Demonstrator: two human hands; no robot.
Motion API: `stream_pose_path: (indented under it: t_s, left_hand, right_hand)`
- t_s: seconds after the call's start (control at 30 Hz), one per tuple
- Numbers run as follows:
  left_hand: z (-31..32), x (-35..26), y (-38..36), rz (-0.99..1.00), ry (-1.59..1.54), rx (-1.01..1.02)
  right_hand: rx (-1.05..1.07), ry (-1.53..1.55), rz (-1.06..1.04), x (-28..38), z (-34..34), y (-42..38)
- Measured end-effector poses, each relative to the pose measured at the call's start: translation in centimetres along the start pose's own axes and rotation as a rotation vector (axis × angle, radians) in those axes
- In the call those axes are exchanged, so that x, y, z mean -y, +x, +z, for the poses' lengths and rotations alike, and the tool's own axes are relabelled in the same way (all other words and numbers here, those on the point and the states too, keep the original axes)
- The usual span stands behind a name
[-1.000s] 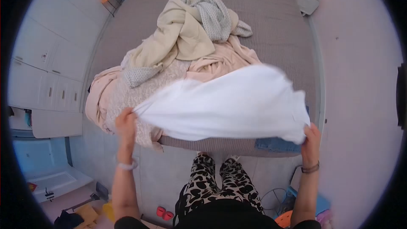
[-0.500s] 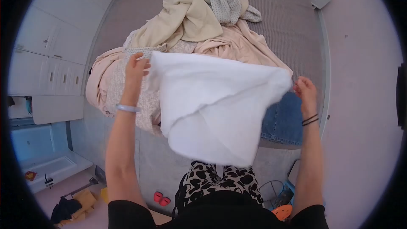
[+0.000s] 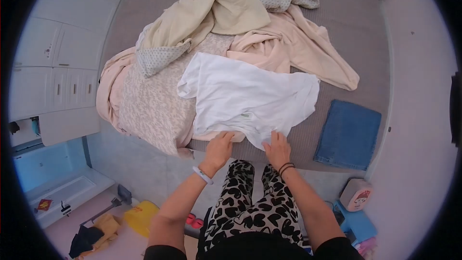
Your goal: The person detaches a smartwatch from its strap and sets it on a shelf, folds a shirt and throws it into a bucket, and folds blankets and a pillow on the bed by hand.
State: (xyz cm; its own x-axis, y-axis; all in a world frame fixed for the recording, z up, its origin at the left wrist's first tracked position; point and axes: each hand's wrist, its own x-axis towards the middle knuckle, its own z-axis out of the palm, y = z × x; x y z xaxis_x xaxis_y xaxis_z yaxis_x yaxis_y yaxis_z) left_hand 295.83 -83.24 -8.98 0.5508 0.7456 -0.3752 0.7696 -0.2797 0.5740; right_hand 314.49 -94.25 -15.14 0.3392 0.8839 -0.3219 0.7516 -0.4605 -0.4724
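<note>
Bedspread (image 3: pixel 362 62) beneath, left hand (image 3: pixel 219 149) and right hand (image 3: pixel 277 151) touch a white shirt (image 3: pixel 250 94) — grip unclear.

Print (image 3: pixel 245 115) on white shirt (image 3: pixel 240 84) too small to read

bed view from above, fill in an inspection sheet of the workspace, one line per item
surface: grey ribbed bed cover
things: white top laid out, creased, small green print near the hands
clutter: heaped cream garment and pink garment; folded blue denim lies apart, to the right
hands: left hand and right hand at the top's near edge; grip unclear
cables: nothing clearly seen
surroundings: white cabinets left, yellow item below them
</note>
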Motion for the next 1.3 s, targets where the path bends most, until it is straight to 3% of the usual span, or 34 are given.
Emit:
stream_pose_path:
  t_s: [0.17, 0.27, 0.33, 0.37, 0.43, 0.5, 0.57, 0.6, 0.63, 0.67, 0.7, 0.77, 0.83, 0.87, 0.93, 0.97, 1.07, 1.2, 1.3]
  left_hand:
    - [0.0, -0.6, 4.8, 0.145, -0.088, -0.169]
    - [1.7, -1.4, 6.2, 0.205, -0.029, -0.181]
    - [2.5, -2.6, 6.7, 0.256, 0.093, -0.214]
    - [2.6, -3.1, 6.9, 0.300, 0.228, -0.235]
    - [2.7, -4.0, 7.6, 0.241, 0.226, -0.175]
    - [2.3, -4.9, 8.0, 0.174, 0.226, -0.101]
    - [0.5, -5.9, 8.1, 0.274, 0.191, -0.207]
    - [-0.2, -6.1, 8.1, 0.282, 0.199, -0.208]
    - [-1.1, -6.5, 8.0, 0.253, -0.015, -0.228]
    - [-2.6, -7.5, 8.0, 0.225, -0.229, -0.247]
    - [-4.5, -8.2, 7.8, 0.113, -0.459, -0.067]
    - [-9.9, -12.1, 6.7, 0.099, -0.597, -0.021]
    - [-14.5, -16.0, 5.3, 0.085, -0.737, 0.021]
    - [-16.5, -17.8, 4.7, 0.141, -0.744, -0.075]
    - [-20.0, -20.9, 2.5, 0.213, -0.747, -0.192]
    - [-21.5, -22.3, 1.2, 0.289, -0.667, -0.264]
    - [-24.3, -25.5, -2.9, 0.403, -0.546, -0.384]
    - [-25.1, -27.7, -8.7, 0.453, -0.520, -0.341]
    - [-24.5, -28.8, -11.9, 0.541, -0.431, -0.269]
  right_hand:
    - [-0.023, -0.108, 0.017, -0.7, 1.9, 3.8]
    - [-0.033, -0.041, -0.002, -1.0, -0.2, 4.0]
    - [-0.169, 0.331, -0.038, -0.1, -4.3, 2.8]
    - [-0.177, 0.319, -0.042, 0.2, -5.7, 2.0]
    - [-0.073, 0.846, 0.029, 0.5, -8.3, 0.6]
    - [-0.074, 1.003, 0.107, 0.8, -10.9, -0.1]
    - [-0.072, 1.181, 0.200, 0.7, -12.6, -1.0]
    - [-0.159, 1.484, 0.282, 0.2, -13.6, -0.8]
    - [-0.249, 1.788, 0.359, 0.1, -14.8, -0.4]
    - [-0.257, 1.799, 0.345, 0.6, -16.3, -0.2]
    - [-0.301, 1.834, 0.378, 1.3, -18.3, -0.1]
    - [-0.339, 1.873, 0.394, 2.2, -22.0, 0.1]
    - [-0.270, 1.705, 0.079, 2.7, -25.5, -0.4]
    - [-0.267, 1.706, 0.056, 3.5, -27.6, -1.2]
    - [-0.272, 0.714, -0.306, 5.7, -32.6, -3.5]
    - [-0.309, 0.383, -0.331, 6.9, -34.6, -4.8]
    - [-0.495, 0.130, -0.419, 7.0, -36.3, -7.0]
    - [-0.457, 0.362, -0.387, 5.2, -38.8, -9.8]
    - [-0.204, 1.241, -0.151, 5.4, -41.1, -11.8]
